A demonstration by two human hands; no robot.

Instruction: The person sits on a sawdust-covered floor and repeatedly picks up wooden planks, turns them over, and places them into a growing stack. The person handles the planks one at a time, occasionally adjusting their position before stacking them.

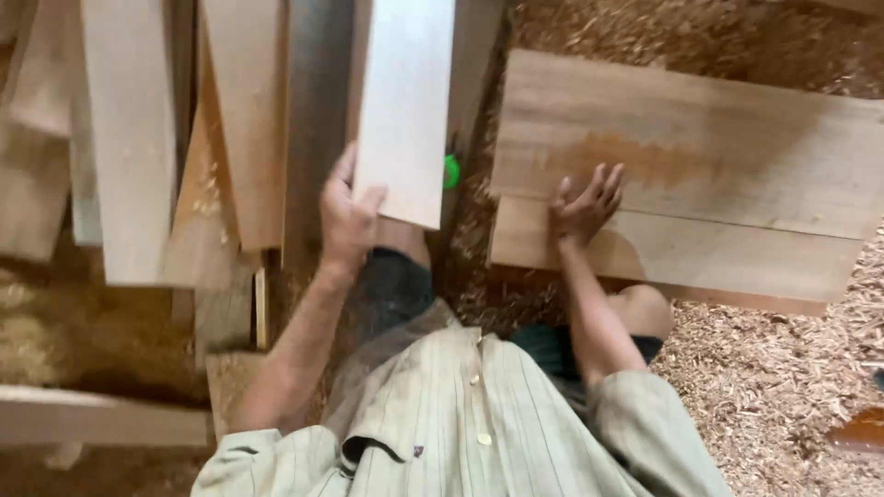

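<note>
A pale, smooth board (405,101) is held at the centre of the view, running lengthwise toward 12 o'clock, its near end gripped by the left hand (347,216). The thumb is laid on the upper face and the fingers are wrapped round the left edge, so the hand is closed on the board, presumably so that the far end can be steered or kept raised; whether that end rests on anything cannot be told.

At 3 o'clock of it, the right hand (587,204) is open, fingers spread, and is rested on the seam between two wide brown planks (700,156) lying flat side by side, as if for support or to keep them from sliding. Nothing is grasped by it.

A small green object (450,171) shows just right of the held board's near end. At 9 o'clock, a stack of longer boards (138,138) lies roughly parallel. The floor around the planks is covered with wood shavings (764,368).
</note>
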